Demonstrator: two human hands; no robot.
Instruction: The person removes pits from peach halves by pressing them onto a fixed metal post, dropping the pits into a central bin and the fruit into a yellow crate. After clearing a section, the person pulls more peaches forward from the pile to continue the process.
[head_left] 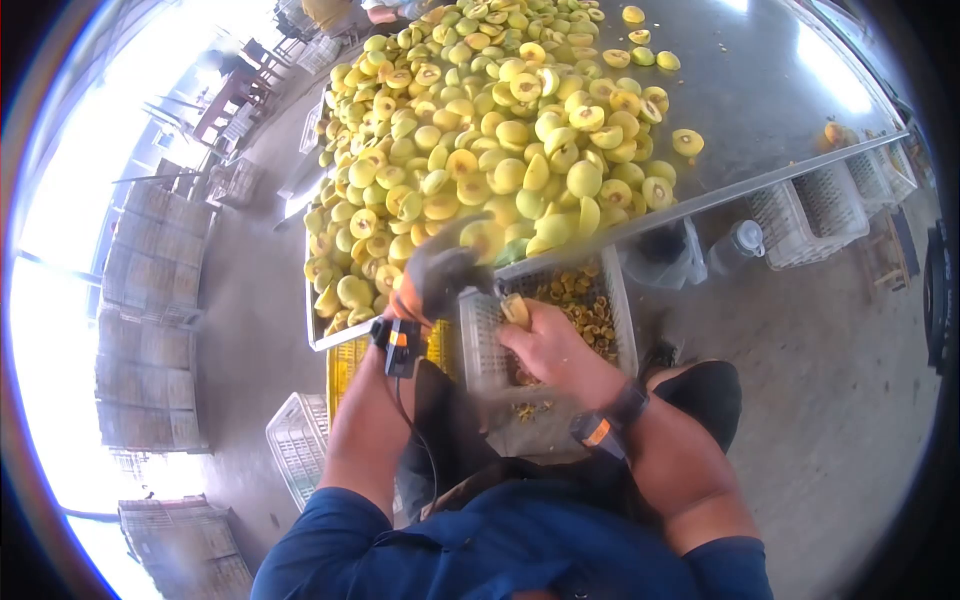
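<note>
My left hand (440,280), in a dark glove with an orange cuff, is blurred at the edge of the fruit heap. Its fingers close around a halved yellow-green fruit (483,240), which is smeared by motion. Bare, my right hand (550,343) grips a tool by its short light wooden handle (515,311). The tool's dark metal end points toward the gloved hand, and its tip is hard to make out. Below both hands stands a white plastic crate (622,318) holding brownish-yellow fruit scraps (580,300). A large heap of halved fruit (500,130) covers the table beyond.
The metal table (740,100) has a raised rim (760,178) and a few stray halves. A yellow crate (347,375) and a white basket (298,445) stand at left. To the right are a plastic jug (738,245) and white crates (810,215). Stacked crates (150,330) line the far left.
</note>
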